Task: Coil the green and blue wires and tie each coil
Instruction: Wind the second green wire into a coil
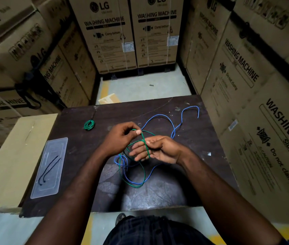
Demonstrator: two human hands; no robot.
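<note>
My left hand (120,137) pinches the green wire (145,174) at the thumb-tip; my right hand (155,150) pins it under the thumb. Mid-frame its slack tangles with the blue wire (159,115) on the table (175,174); which strand lies on top I can't tell. Upper left: a green coil (89,125). Lower left: a clear tray (51,147) with, probably, black ties (49,169).

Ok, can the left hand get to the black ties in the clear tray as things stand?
Probably yes: the black ties lie uncovered in the clear tray on its side, with nothing between. But the left hand is pinching the green wire, so it must let go first.
</note>
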